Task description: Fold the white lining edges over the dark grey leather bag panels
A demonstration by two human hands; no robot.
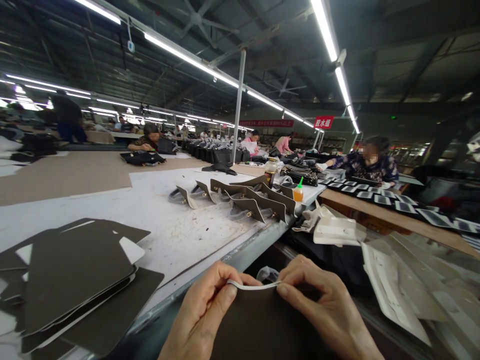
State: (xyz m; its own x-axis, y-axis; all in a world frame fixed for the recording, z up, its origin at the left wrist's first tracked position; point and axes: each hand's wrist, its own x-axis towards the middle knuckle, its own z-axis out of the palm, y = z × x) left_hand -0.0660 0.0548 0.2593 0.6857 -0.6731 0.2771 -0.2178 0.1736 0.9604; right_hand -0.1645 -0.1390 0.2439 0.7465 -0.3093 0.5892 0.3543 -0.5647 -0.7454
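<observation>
A dark brown panel with a pale top edge hangs in front of me at the bottom centre. My left hand pinches that edge at its left end, thumb in front. At the right end of the same edge, my right hand pinches it between thumb and fingers. The edge bows slightly downward between the two hands. Just behind it shows a bit of clear plastic. The lower part of the panel runs out of view.
Brown panels lie stacked at left on the white-covered table. Curved brown pieces with metal fittings stand further back, beside a glue bottle. Cream pieces lie at right. A person works at the right-hand table.
</observation>
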